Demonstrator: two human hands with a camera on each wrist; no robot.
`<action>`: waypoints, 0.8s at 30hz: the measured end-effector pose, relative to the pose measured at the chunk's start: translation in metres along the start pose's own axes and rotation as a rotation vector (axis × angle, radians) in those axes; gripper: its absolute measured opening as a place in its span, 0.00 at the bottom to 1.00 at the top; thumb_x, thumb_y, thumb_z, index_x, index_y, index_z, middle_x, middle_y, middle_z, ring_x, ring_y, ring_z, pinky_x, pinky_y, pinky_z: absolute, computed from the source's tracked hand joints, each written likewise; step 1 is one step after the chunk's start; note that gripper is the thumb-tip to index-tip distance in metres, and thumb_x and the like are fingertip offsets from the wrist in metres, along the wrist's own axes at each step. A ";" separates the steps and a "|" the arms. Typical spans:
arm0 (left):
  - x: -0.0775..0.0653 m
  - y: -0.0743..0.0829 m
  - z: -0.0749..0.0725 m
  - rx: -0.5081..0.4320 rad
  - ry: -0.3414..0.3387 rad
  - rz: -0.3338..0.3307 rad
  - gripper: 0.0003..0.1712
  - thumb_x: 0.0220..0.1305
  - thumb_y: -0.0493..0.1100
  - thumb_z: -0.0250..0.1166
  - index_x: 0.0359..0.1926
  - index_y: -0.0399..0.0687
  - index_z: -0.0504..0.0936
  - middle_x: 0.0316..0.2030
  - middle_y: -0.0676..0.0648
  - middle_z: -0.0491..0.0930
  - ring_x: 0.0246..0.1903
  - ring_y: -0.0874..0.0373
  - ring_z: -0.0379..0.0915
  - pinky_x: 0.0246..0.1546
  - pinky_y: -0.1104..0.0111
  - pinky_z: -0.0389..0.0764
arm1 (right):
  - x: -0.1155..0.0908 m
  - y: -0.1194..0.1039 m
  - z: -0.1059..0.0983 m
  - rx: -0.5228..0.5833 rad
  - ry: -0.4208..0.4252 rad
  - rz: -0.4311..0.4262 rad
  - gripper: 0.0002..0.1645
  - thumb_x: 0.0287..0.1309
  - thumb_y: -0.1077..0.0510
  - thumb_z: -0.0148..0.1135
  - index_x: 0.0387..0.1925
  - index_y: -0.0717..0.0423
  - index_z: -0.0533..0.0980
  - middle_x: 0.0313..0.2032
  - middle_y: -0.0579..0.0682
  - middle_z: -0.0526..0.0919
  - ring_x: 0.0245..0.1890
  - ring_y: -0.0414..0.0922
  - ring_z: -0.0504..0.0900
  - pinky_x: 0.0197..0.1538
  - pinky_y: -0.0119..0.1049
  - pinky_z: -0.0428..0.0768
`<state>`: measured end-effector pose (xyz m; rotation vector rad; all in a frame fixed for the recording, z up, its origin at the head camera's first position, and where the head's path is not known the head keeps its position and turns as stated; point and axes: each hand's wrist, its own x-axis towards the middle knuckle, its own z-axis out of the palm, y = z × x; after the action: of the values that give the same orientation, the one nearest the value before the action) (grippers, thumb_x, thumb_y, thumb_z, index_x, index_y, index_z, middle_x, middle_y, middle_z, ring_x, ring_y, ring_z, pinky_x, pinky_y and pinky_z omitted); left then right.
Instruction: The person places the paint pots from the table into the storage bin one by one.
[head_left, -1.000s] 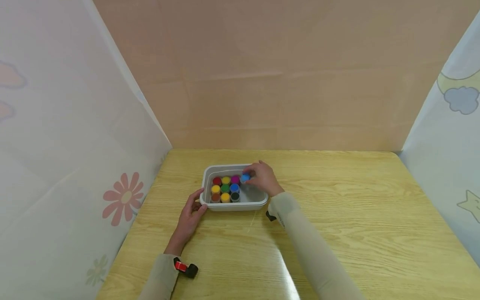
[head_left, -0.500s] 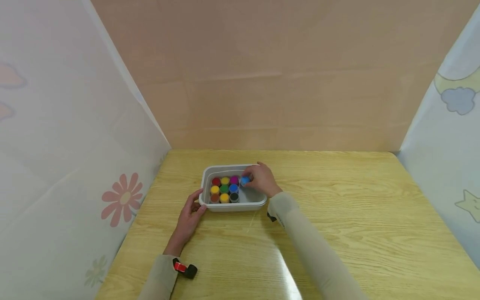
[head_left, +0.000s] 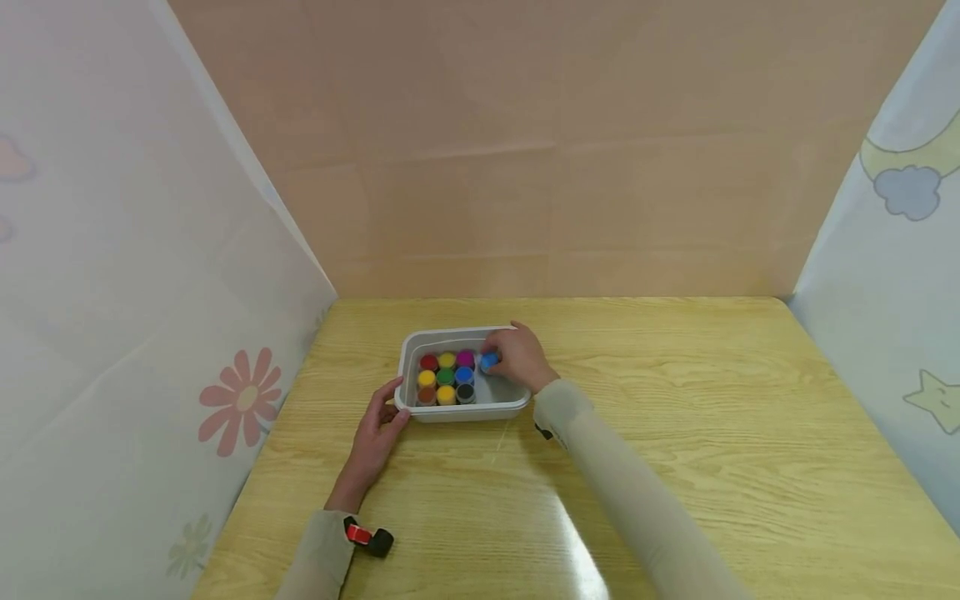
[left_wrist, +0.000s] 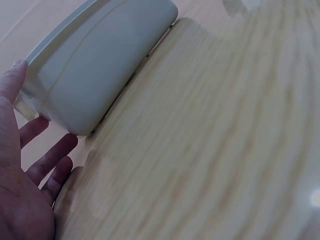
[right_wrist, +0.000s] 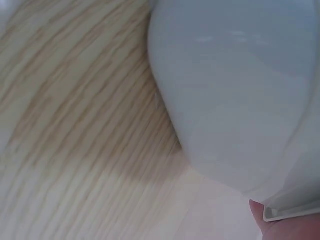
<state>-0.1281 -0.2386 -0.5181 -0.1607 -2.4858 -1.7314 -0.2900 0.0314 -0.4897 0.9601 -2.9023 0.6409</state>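
A white plastic tray (head_left: 462,414) stands on the table, holding several small paint pots in rows at its left, among them a red pot (head_left: 428,362), a green pot (head_left: 446,377) and a black pot (head_left: 465,392). My right hand (head_left: 522,358) reaches over the right rim and pinches a light blue paint pot (head_left: 489,362) beside the purple pot (head_left: 465,358). At the front left corner, my left hand (head_left: 377,433) grips the tray, thumb at the front and fingers along the side. The left wrist view shows the thumb (left_wrist: 14,80) at the rim. The right wrist view mostly shows the tray's outer wall (right_wrist: 235,100).
The wooden table (head_left: 675,433) extends around the tray. A brown-pink backdrop (head_left: 555,150) rises behind it. White patterned panels border the left (head_left: 135,250) and right (head_left: 892,275) sides.
My right hand has lowered the light blue pot slightly into the tray beside the purple one. The left hand keeps its place at the corner. The head view has shifted slightly.
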 end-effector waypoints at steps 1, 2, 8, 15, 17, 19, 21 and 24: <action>0.000 -0.001 0.000 -0.005 -0.001 -0.004 0.32 0.78 0.42 0.60 0.78 0.49 0.63 0.71 0.38 0.69 0.51 0.55 0.77 0.52 0.72 0.75 | 0.000 0.000 0.000 -0.003 -0.001 -0.002 0.17 0.51 0.57 0.82 0.43 0.54 0.88 0.46 0.48 0.91 0.53 0.48 0.86 0.78 0.55 0.59; 0.000 -0.002 0.000 -0.008 -0.002 -0.005 0.32 0.78 0.42 0.60 0.78 0.49 0.63 0.71 0.38 0.69 0.52 0.55 0.77 0.52 0.73 0.75 | 0.000 -0.001 -0.001 -0.003 -0.004 -0.002 0.17 0.51 0.57 0.82 0.43 0.54 0.88 0.46 0.48 0.91 0.53 0.48 0.86 0.78 0.55 0.58; 0.001 -0.003 -0.001 -0.008 -0.006 -0.013 0.33 0.78 0.42 0.60 0.78 0.49 0.63 0.71 0.38 0.69 0.52 0.54 0.77 0.52 0.73 0.75 | -0.001 -0.002 -0.002 -0.001 0.004 -0.003 0.18 0.49 0.58 0.83 0.43 0.55 0.88 0.46 0.49 0.91 0.53 0.49 0.86 0.77 0.55 0.59; 0.001 -0.004 -0.001 -0.008 -0.006 -0.009 0.33 0.78 0.43 0.60 0.78 0.51 0.63 0.71 0.39 0.69 0.52 0.54 0.77 0.52 0.73 0.75 | 0.000 -0.001 0.000 0.042 0.017 0.017 0.15 0.50 0.61 0.81 0.42 0.56 0.89 0.44 0.49 0.92 0.51 0.49 0.87 0.79 0.54 0.56; 0.001 -0.004 -0.001 -0.007 -0.006 -0.005 0.33 0.78 0.43 0.60 0.78 0.51 0.63 0.71 0.39 0.69 0.51 0.54 0.77 0.52 0.73 0.75 | 0.000 -0.001 -0.001 0.053 0.027 0.018 0.14 0.51 0.61 0.81 0.42 0.56 0.89 0.44 0.49 0.92 0.50 0.49 0.88 0.79 0.54 0.56; 0.001 -0.004 0.000 -0.005 -0.006 -0.004 0.33 0.78 0.43 0.60 0.78 0.50 0.63 0.71 0.39 0.69 0.51 0.54 0.77 0.52 0.73 0.75 | 0.000 -0.002 -0.001 0.060 0.042 0.014 0.14 0.50 0.62 0.81 0.41 0.57 0.89 0.43 0.50 0.92 0.48 0.49 0.89 0.79 0.55 0.56; 0.001 -0.004 0.000 -0.005 -0.006 -0.006 0.33 0.78 0.43 0.60 0.78 0.51 0.63 0.71 0.39 0.69 0.52 0.54 0.77 0.52 0.73 0.75 | 0.000 -0.002 -0.002 0.066 0.051 0.014 0.14 0.50 0.62 0.81 0.40 0.58 0.89 0.42 0.50 0.92 0.47 0.48 0.89 0.79 0.55 0.56; 0.001 -0.005 -0.001 -0.003 -0.008 -0.010 0.33 0.78 0.43 0.60 0.78 0.51 0.63 0.71 0.39 0.69 0.52 0.53 0.77 0.52 0.74 0.75 | 0.000 -0.002 -0.002 0.068 0.055 0.016 0.14 0.50 0.62 0.81 0.40 0.58 0.89 0.41 0.50 0.92 0.45 0.48 0.90 0.79 0.55 0.57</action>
<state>-0.1296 -0.2406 -0.5221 -0.1561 -2.4938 -1.7411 -0.2893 0.0309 -0.4876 0.9111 -2.8609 0.7589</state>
